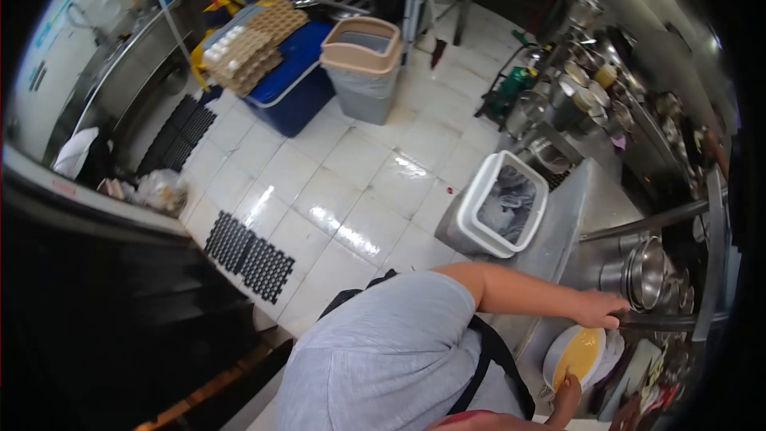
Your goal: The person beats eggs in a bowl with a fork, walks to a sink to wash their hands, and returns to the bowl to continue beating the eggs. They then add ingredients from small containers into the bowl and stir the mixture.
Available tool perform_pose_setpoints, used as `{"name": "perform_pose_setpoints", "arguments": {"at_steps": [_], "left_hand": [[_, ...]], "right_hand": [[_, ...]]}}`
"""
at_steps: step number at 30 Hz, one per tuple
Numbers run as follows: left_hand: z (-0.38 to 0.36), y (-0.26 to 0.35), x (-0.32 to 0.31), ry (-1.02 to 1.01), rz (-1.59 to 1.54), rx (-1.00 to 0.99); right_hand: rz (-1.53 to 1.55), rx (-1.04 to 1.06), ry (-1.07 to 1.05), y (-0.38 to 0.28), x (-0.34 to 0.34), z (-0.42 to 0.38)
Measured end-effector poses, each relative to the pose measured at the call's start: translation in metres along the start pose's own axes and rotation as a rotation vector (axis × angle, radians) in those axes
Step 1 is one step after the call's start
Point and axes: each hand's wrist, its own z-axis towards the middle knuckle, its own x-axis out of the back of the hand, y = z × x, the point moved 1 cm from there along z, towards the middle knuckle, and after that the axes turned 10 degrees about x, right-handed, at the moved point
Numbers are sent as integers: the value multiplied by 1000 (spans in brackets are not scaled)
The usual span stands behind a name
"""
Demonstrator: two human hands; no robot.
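My left hand (601, 309) reaches across to a dark metal bar (678, 321) at the shelf's front, its fingers closed around the end. Just below it is a white bowl (550, 364) with a smooth yellow mixture (584, 353) inside. My right hand (566, 401) is at the bowl's near rim, its fingers closed on the edge and a digit over the yellow contents. Other pale dishes (613, 349) sit against the bowl's far side. Part of the right hand is hidden at the lower edge of the view.
Metal bowls (648, 271) stand on the shelf beyond my left hand. A white-rimmed bin (471, 219) stands beside the steel counter (578, 219). Further off are a beige-lidded bin (363, 72), a blue cooler (291, 100) with egg trays (247, 60) on it, and black floor mats (249, 255).
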Motion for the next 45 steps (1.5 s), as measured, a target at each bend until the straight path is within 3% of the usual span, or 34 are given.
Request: {"name": "perform_pose_setpoints", "arguments": {"at_steps": [2,4,5,6,7,8,10,11,12,13,15,16,18,20,24,26,29,33,35,38,40,41,42,44,45], "left_hand": [[-28,-6,27,152,94,4],[-66,-45,66,230,84,171],[-103,-44,95,259,21,434],[-128,-107,110,355,-4,407],[-181,-80,140,395,19,618],[-227,-89,166,372,-71,858],[-329,-100,197,647,88,1013],[-388,-135,210,781,85,1056],[-433,-120,216,916,45,1182],[-474,-107,220,1062,83,1175],[-531,-72,224,1236,-160,1317],[-561,-76,229,1251,-134,1320],[-623,-95,235,1276,-74,1332],[-655,-81,252,1228,29,1310],[-711,-35,286,1262,44,1344],[-734,-11,306,1274,6,1363],[-791,-5,334,1329,-15,1328],[-863,0,393,1511,-185,1211],[-881,17,433,1710,-325,1168],[-951,-11,464,1980,-451,1120],[-1074,-112,423,2045,-14,1386],[-1048,-85,418,2034,305,1506],[-1049,-85,400,2047,359,1717],[-1065,-98,357,1747,-371,1973],[-1059,-96,346,1830,-600,1906]], "right_hand": [[-82,-4,-123,5,3,-5],[-169,-28,-187,4,17,-11],[-203,-55,-180,-9,28,-13],[-232,-87,-163,-17,33,-11],[-219,-12,-94,13,27,-1],[-164,105,117,19,22,2],[91,27,-160,-118,86,-14],[255,181,-193,-119,75,-9],[416,338,-228,-115,53,1],[573,497,-268,-129,37,5],[652,543,-285,-178,11,10],[698,569,-288,-213,-2,13],[538,566,-462,-275,-37,34],[252,793,-405,-339,-95,61],[230,1045,-555,-475,-227,108],[56,980,-803,-532,-257,113],[54,869,-985,-599,-293,126],[-248,1088,-894,-715,-295,145],[-224,1085,-837,-785,-299,162],[-215,1104,-776,-907,-289,177],[-210,1115,-742,-992,-285,182],[-239,1224,-726,-1036,-289,182],[-193,1323,-755,-1082,-291,176],[-23,1550,-804,-1180,-296,156],[97,1670,-829,-1226,-299,143]]}}
